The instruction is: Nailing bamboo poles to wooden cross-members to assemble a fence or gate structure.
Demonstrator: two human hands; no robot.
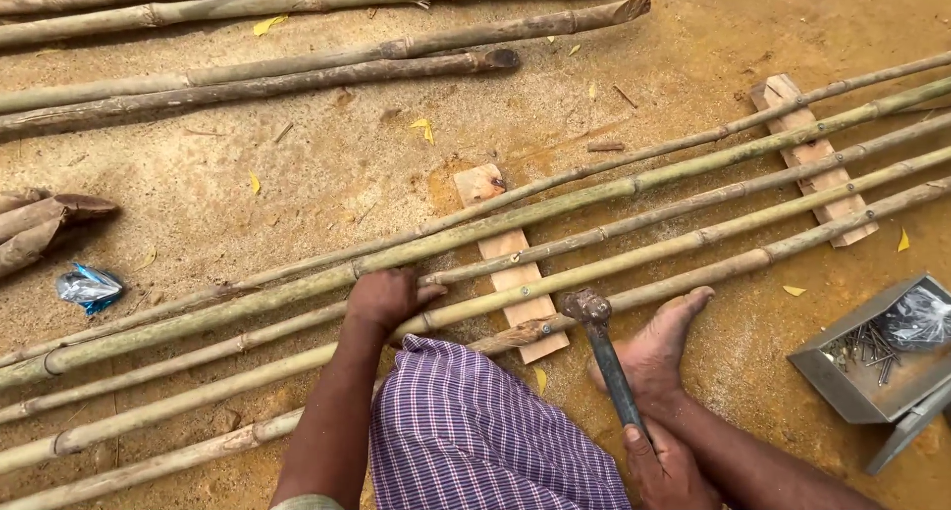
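**Plainly: hammer over a bamboo panel, one hand pinning the poles**

Down on the sandy ground (327,163) lies a row of five long green bamboo poles (555,205), running from near left to far right, side by side with small gaps. They rest across two pale wooden battens: one batten (507,260) in the middle, another far batten (814,159) off to the right.

The left hand (388,298) lies on top of the poles just left of the middle batten, fingers curled down over one pole and pressing on it. The right hand (662,468) is wrapped tight round the lower end of a hammer (606,352), whose dark steel head sits just above the nearest pole where it crosses the batten. A bare foot (656,344) rests on the ground beside that pole, touching it at the toes. A checked cloth (475,431) covers the knee between the two arms.

The poles look stiff, smooth-skinned and round, so they would likely roll or slide sideways unless held; pressing close to a batten seems the firmest place. For their length they are probably light and springy. The hammer is head-heavy, and a hold low on the handle suits a swing.

To the right stands an open metal box (872,366) of nails. Thicker, drier poles (297,74) lie well apart on the far side, and a crumpled wrapper (87,287) lies at the left.
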